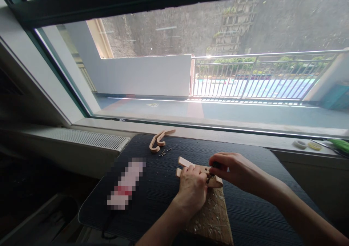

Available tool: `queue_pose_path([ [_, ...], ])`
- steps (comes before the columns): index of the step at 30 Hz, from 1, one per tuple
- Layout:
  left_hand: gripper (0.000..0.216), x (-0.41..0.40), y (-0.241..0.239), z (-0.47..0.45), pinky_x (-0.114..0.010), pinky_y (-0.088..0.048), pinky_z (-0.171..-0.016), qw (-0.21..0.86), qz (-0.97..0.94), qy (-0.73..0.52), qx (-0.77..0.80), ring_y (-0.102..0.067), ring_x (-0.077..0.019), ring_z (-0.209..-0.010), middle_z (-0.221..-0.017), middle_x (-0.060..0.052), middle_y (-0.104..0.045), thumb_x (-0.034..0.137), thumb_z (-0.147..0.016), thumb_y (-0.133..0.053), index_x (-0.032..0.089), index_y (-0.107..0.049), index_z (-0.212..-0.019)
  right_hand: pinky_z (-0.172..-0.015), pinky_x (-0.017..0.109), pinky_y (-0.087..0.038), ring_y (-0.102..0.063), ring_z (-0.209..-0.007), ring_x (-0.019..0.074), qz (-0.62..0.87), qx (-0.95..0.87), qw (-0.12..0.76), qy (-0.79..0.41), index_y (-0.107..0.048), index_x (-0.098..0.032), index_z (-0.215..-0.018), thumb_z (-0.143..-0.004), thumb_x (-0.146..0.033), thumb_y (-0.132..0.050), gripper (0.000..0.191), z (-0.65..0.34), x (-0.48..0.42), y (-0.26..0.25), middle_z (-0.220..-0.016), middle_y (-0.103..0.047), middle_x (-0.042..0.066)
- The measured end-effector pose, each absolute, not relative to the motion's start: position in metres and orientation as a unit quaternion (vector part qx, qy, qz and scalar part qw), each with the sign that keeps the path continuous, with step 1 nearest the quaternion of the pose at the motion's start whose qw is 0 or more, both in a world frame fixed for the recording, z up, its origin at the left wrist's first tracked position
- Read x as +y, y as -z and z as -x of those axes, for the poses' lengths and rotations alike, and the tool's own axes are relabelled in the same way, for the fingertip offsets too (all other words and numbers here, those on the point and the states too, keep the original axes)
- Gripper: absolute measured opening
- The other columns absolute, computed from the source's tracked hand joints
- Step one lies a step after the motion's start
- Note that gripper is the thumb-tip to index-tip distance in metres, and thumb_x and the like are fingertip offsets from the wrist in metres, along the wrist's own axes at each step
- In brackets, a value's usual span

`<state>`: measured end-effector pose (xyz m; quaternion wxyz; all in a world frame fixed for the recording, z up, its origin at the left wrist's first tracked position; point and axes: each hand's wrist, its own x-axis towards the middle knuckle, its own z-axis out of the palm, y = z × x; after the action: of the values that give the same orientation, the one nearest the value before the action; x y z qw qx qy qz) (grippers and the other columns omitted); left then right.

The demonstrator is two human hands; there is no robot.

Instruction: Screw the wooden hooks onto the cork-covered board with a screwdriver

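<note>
My left hand (193, 186) is closed over a pale wooden piece (217, 182) with a curved end and small round holes, pressing it on a rough wooden block (214, 217). Two flat arms of the pale wood stick out to the left of my fingers. Above the right end of this piece, my right hand (231, 166) pinches a small dark-handled tool (216, 165), pointing down. Its tip is hard to make out beside my left fingers. Farther back lie hook-shaped wooden pieces (154, 144) and several small screws (163, 153).
The block rests on a black table (261, 195). A blurred pinkish object (128, 184) lies on its left side. Behind are a windowsill (231, 138) and a large window. Rolls of tape (315, 145) and a green item (339, 144) sit at the sill's right end.
</note>
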<state>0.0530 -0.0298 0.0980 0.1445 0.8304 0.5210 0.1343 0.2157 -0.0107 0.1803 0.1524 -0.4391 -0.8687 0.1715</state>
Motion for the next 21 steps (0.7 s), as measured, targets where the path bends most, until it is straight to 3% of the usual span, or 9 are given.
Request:
queue_pose_path([
  [21,0.018,-0.028,-0.095,-0.052,-0.039,-0.036,-0.089,0.128,-0.833,-0.154,0.516,-0.05,-0.0253,-0.1,-0.105,-0.007,-0.061,0.022,-0.077,-0.052,0.019,-0.062,-0.092,-0.057,0.022,-0.036,-0.05,-0.061,0.0112,0.413,-0.882,0.156,-0.164,-0.062,-0.019,-0.084,-0.087,-0.026,-0.051,0.014,-0.201,-0.014,-0.181,-0.072,-0.06,0.0],
])
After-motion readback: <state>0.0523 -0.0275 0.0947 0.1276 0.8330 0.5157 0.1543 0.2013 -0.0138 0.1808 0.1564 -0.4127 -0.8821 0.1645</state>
